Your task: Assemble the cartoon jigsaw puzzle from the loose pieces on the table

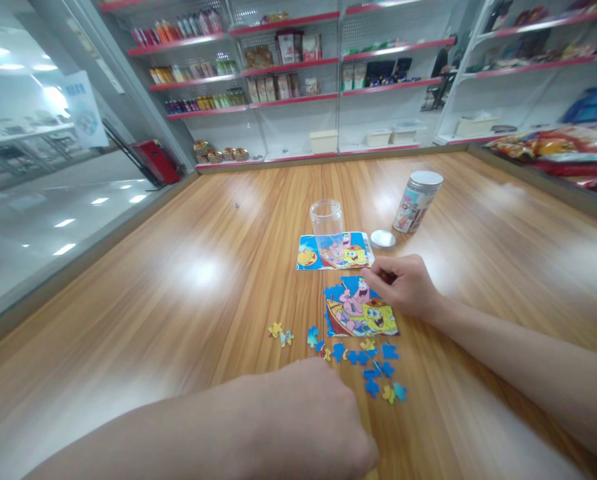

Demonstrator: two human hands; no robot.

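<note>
My right hand [409,285] is curled, thumb and index finger close together at the upper right edge of a partly joined jigsaw puzzle [359,308]. Whatever it may hold is hidden by the fingers. The joined part shows a pink figure and a yellow square figure in a boat. Nearer to me, my left hand [311,417] is closed with its back up, and the underside of its fingers is out of sight. Several loose blue puzzle pieces [389,351] and some yellow ones [275,329] lie between the hand and the puzzle.
Behind the puzzle lies a printed picture sheet [306,257], with a clear plastic jar [327,219] standing on it. A white lid [383,239] and a labelled canister [417,202] are to the right. Stocked shelves [291,63] line the back; packaged goods [558,150] lie far right.
</note>
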